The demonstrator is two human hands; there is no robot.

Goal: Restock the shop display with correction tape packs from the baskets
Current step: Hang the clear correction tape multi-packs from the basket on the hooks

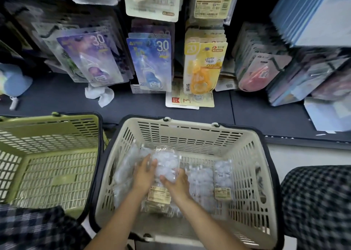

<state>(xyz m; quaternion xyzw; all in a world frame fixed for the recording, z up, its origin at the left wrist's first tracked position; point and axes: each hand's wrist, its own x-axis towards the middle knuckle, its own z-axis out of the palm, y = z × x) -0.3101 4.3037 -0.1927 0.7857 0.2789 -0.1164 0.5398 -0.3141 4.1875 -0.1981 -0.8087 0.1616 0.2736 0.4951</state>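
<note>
Both hands, left (145,173) and right (175,183), grip a clear pack (166,164) between them inside the beige basket (190,133).

A cream basket (191,135) with dark trim is sitting beside an olive-green basket (49,135). Clear packs (222,177) with pale blue-white rounds and tan labels are lying inside the cream one. On the dark navy shelf (57,97), a purple pack (95,59) and a blue pack (150,59) are showing a white 30, a yellow pack (205,67) is holding an orange piece, and a white crumpled tissue (100,95) is lying near the front edge. Black-and-white checked fabric (315,206) is filling the lower corners.
</note>
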